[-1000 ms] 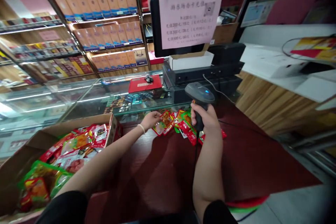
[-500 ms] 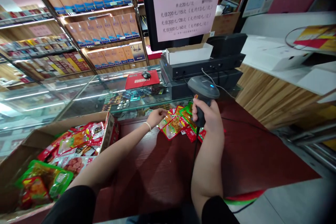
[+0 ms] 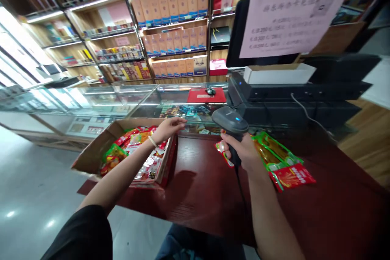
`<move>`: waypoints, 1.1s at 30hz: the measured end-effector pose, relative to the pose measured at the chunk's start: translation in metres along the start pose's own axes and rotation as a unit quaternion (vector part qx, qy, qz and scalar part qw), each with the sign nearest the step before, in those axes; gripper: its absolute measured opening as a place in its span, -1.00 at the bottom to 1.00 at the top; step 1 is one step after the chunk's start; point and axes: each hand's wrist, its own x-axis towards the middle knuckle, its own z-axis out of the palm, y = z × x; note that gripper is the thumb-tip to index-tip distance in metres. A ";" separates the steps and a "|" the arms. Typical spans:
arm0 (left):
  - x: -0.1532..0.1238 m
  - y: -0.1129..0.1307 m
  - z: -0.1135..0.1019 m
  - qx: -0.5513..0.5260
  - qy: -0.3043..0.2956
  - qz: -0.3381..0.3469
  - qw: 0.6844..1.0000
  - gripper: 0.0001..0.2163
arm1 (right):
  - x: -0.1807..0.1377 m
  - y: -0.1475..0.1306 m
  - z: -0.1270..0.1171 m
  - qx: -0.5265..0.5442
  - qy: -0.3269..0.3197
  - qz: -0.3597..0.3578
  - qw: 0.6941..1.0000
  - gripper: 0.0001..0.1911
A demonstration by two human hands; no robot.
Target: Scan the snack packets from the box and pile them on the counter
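Note:
My right hand (image 3: 243, 150) is wrapped round the handle of a dark barcode scanner (image 3: 230, 120), whose blue light is lit. Its cord runs down over the dark red counter. Beyond that hand lie snack packets (image 3: 283, 158) in green and red wrappers; a smaller packet (image 3: 219, 148) shows partly behind my fingers. Above the right side of a cardboard box (image 3: 88, 152) is my left hand (image 3: 169, 127), its fingers stretched loosely to the right, with nothing visible in them. Several red, white and green snack packets (image 3: 149, 164) fill the box, partly covered by my left forearm.
A glass display case (image 3: 143, 107) runs behind the counter (image 3: 195, 178), with a red mat (image 3: 198, 96) and a computer mouse (image 3: 210, 91) on top. A monitor bearing a pink sign (image 3: 289, 20) stands over dark till equipment (image 3: 274, 91) at the back right. Stocked shelves (image 3: 176, 24) line the wall.
My view has swung left. My left hand has moved away from the packets on the counter to above the box's right side. My right hand still grips the scanner.

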 end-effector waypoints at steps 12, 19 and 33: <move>-0.105 -0.075 -0.147 0.199 0.216 -0.027 0.956 -0.68 | -0.006 0.025 0.097 -0.064 -0.099 0.020 0.993 -0.64; -0.087 -0.107 -0.164 0.419 0.108 -0.031 0.901 -0.64 | -0.003 0.034 0.130 -0.092 -0.125 0.036 0.987 -0.63; -0.077 -0.108 -0.149 0.395 0.133 -0.064 0.907 -0.84 | -0.011 0.051 0.127 -0.098 -0.115 0.067 0.986 -0.60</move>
